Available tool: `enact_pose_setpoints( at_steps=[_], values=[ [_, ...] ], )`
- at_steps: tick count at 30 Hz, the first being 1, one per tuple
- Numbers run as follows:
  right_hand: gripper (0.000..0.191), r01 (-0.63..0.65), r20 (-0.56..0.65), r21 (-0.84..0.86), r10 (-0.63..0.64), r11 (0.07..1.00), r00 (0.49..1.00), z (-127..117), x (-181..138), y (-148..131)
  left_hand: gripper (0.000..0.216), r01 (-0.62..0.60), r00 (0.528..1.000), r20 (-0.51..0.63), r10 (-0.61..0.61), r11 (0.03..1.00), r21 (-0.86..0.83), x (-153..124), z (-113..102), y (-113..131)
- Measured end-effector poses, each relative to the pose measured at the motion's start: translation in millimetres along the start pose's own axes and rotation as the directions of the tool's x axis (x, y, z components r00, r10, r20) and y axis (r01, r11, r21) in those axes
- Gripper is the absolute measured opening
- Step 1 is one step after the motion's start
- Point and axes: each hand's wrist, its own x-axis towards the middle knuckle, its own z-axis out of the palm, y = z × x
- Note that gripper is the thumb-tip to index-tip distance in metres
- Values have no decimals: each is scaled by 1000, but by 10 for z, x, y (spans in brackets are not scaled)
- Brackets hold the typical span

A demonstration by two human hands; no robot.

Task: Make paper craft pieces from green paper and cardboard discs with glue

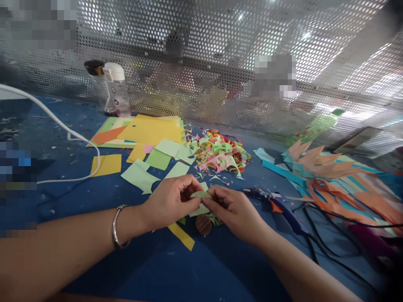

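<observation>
Between my two hands is a small piece of pale green paper, its upper edge curved. My left hand pinches its left side between thumb and fingers. On the right side, the thumb and fingers of my right hand close on the same piece. A round brown disc with a wood-like grain lies on the table just below the paper. Beside it, a yellow paper strip lies at a slant. Scraps of green paper show partly under my hands.
A blue glue gun with a black cable lies right of my hand. Cut paper scraps are heaped ahead. Yellow sheets, two bottles and a white cable are left. Orange and blue paper pieces are right, before a perforated metal screen.
</observation>
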Motion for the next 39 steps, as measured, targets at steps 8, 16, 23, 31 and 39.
enact_pose_setpoints(
  at_steps=[8, 16, 23, 31, 39],
  values=[
    [30, -30, -61, 53, 34, 998, 998, -31, -5, -8, 22, 125, 992, 29, -121, 971, -205, 7, -5, -19],
    [29, -64, -115, 81, 74, 995, 991, -12, -10, -44, 29, 229, 972, 34, -234, 894, -386, 55, 2, -31],
    [28, -46, -136, 26, 49, 999, 990, -16, -25, -26, 27, 245, 967, 37, -252, 878, -412, 41, 8, -34],
    [30, -2, -146, -56, -6, 998, 989, -12, -24, -15, 32, 219, 975, 45, -217, 917, -333, 39, 10, -52],
    [33, 33, -113, -80, -42, 996, 993, -3, -32, -9, 29, 80, 996, -38, -83, 994, -73, 23, -15, -73]
  ],
)
